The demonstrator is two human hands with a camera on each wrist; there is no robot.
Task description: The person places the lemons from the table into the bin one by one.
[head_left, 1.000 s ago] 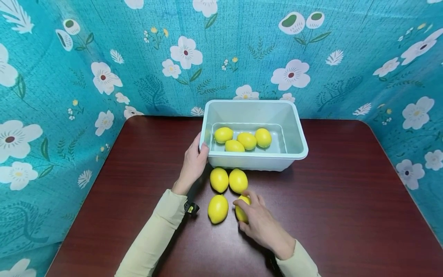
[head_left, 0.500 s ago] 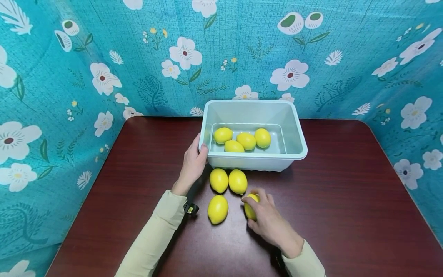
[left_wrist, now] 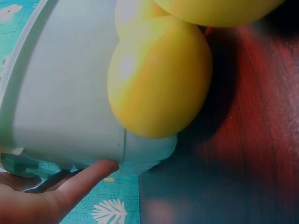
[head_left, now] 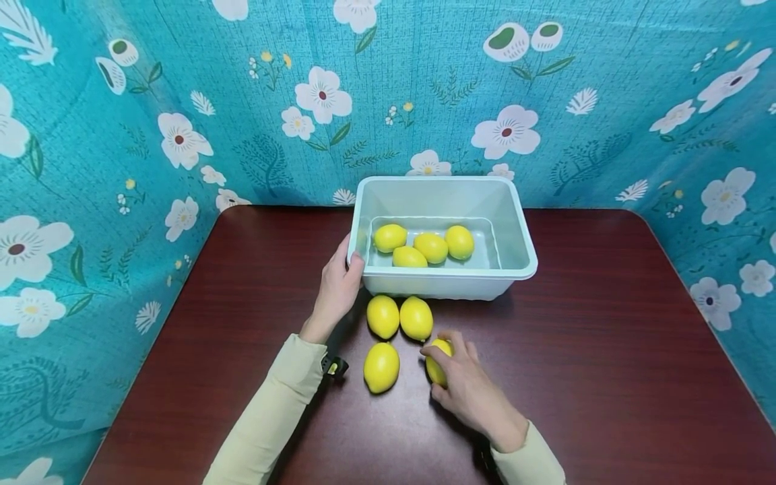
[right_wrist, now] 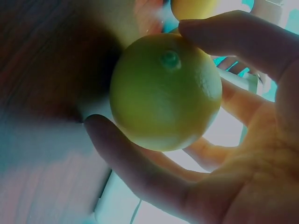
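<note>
My right hand (head_left: 479, 397) grips a yellow lemon (head_left: 434, 372) low over the table, thumb and fingers curled round its sides. In the right wrist view the same lemon (right_wrist: 163, 98) shows its stem end between the fingertips. My left hand (head_left: 339, 283) holds the left front corner of a pale blue plastic tub (head_left: 448, 273), thumb at the rim. Several lemons lie inside the tub, one at its right (head_left: 459, 242). In front of it, two lemons sit side by side, left (head_left: 383, 316) and right (head_left: 416, 318), and another lemon (head_left: 381, 368) lies nearer me.
The dark red wooden table (head_left: 594, 350) extends to both sides of the tub. Behind it and along its sides hangs a turquoise floral cloth (head_left: 388, 87), close to the tub's back. A small black device (head_left: 335, 367) sits at my left wrist.
My right hand has shifted a little to the right with its lemon, widening the gap to the lemon on its left. The left hand and tub have stayed in place.
</note>
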